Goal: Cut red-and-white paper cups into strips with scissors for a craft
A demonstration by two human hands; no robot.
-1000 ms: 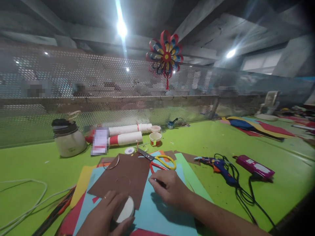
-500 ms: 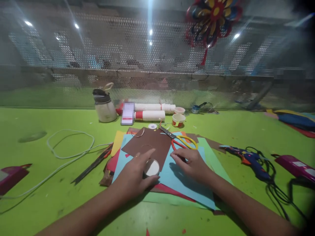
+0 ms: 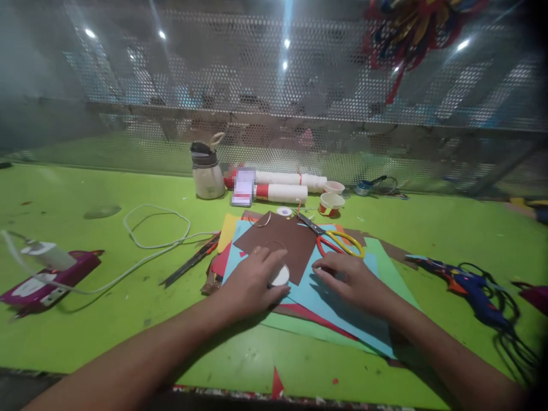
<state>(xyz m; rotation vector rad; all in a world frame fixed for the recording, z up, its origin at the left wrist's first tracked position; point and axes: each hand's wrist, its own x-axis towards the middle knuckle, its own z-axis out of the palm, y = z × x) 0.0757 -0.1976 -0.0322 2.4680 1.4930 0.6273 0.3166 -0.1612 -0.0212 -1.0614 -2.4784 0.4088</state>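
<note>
My left hand (image 3: 261,277) is curled round a small round white piece with a rim (image 3: 280,276), perhaps a lid or a cup base, on the brown paper (image 3: 274,228). My fingers hide part of it. To the right, my right hand (image 3: 349,279) hovers above light blue paper (image 3: 342,314), fingertips bent together; anything between them is too small to make out. Just beyond this hand lie scissors (image 3: 334,237) with one red and one yellow handle. A pencil-like curved line or thin loop (image 3: 274,244) shows on the brown sheet.
At the back stand a bottle (image 3: 208,177), a phone (image 3: 243,187), white rolls (image 3: 282,193) and paper cups (image 3: 331,204). A glue gun (image 3: 466,288) with a cable lies right. A purple power strip (image 3: 51,282), white cable (image 3: 141,268) and a dark narrow tool (image 3: 192,260) are left.
The view has shifted left and down, bringing the table's front edge and the left power strip into sight. My left fingers now cover more of the white piece; my right hand stays nearby.
</note>
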